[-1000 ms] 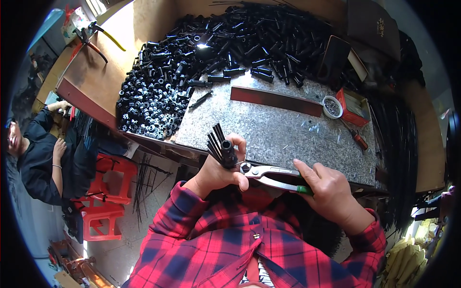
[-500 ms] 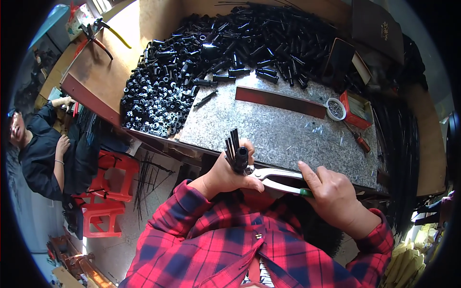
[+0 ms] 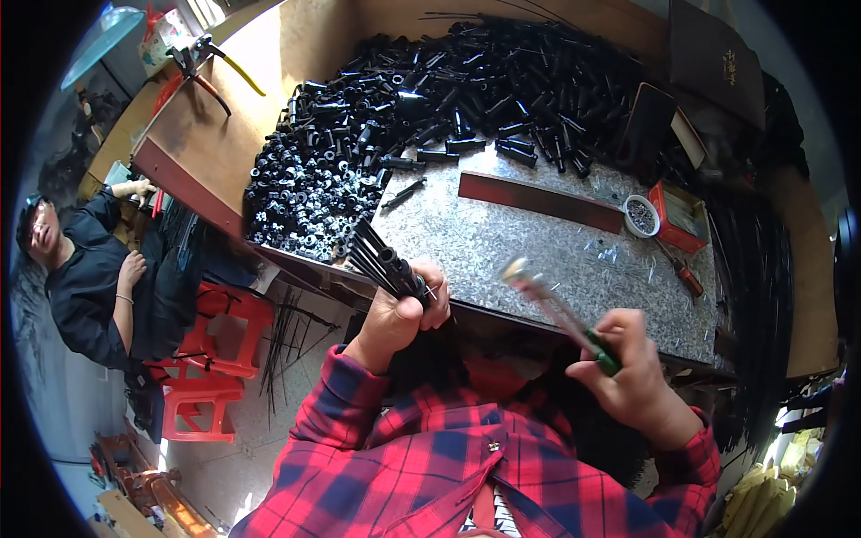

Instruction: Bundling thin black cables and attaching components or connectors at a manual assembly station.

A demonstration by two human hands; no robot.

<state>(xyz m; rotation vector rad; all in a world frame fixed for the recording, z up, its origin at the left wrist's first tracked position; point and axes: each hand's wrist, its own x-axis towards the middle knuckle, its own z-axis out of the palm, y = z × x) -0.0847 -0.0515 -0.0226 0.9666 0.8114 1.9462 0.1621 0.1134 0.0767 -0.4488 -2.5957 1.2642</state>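
Observation:
My left hand (image 3: pixel 395 321) is closed around a bundle of thin black rods (image 3: pixel 366 260) with a short black tube (image 3: pixel 390 257) among them. The bundle leans to the left, at the bench's front edge. A bit of thin shiny wire pokes out beside my left fingers. On the right, my right hand (image 3: pixel 632 363) is wrapped around the green-ended handles of metal pliers (image 3: pixel 556 305). Their head points up and left over the bench, smeared by motion and apart from the bundle. Whether the jaws are parted is too blurred to tell.
Black tubular parts (image 3: pixel 502 81) and small collars (image 3: pixel 305 197) heap up on the speckled benchtop (image 3: pixel 502 255). A dark flat bar (image 3: pixel 538 201), a small bowl (image 3: pixel 640 217), a red box (image 3: pixel 677 218) and a screwdriver (image 3: pixel 689 279) lie there. Red stools (image 3: pixel 202 408) and a seated person are at left.
The pliers have come off the bundle and swung up and right with my right hand. My left hand has shifted left, and its rods now tilt further left.

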